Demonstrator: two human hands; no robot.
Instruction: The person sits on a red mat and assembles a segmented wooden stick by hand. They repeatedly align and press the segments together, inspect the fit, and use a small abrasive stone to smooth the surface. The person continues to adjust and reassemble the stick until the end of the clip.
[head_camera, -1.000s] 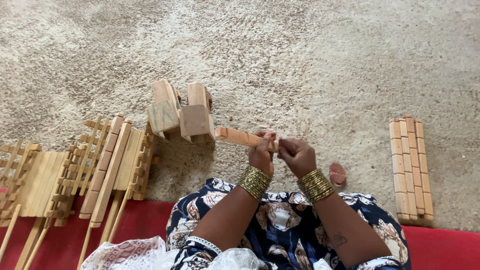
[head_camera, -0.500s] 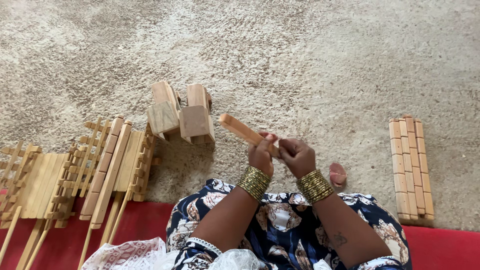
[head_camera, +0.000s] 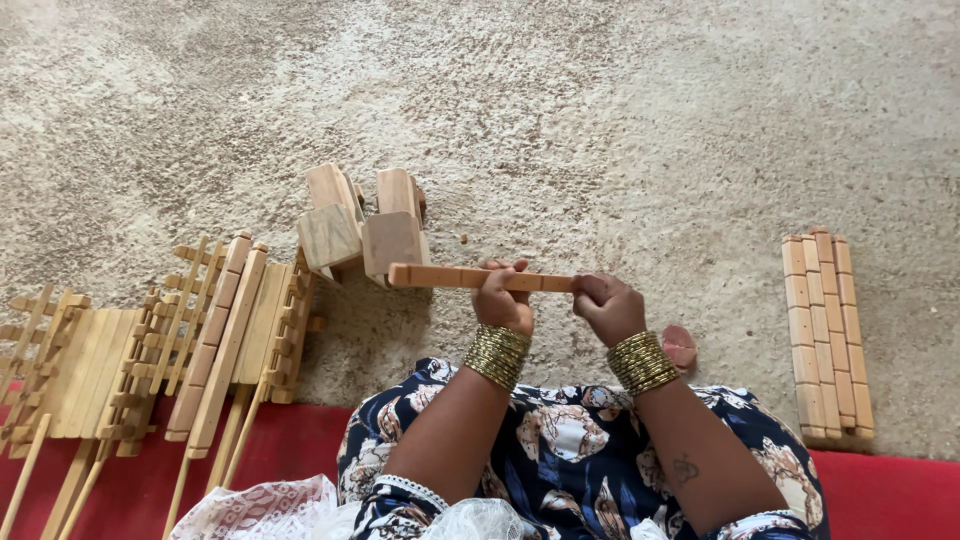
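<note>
A long thin wooden stick (head_camera: 455, 277) with small holes is held level in front of me over the rough stone floor. My left hand (head_camera: 503, 301) grips it near its middle. Its right end is pinched in my right hand (head_camera: 606, 305). Both wrists carry stacks of gold bangles. The stick's left end hangs just in front of two chunky wooden blocks (head_camera: 362, 226) that stand side by side on the floor.
Wooden ladder-like frames and slats (head_camera: 215, 335) lie in a pile at the left, partly on a red mat (head_camera: 300, 450). A neat row of short wooden sticks (head_camera: 825, 335) lies at the right. My lap in flowered cloth (head_camera: 560, 450) fills the bottom.
The stick was tilted with its left end raised; it has been turned level and slid so more of it shows to the left. Both hands stay on it.
</note>
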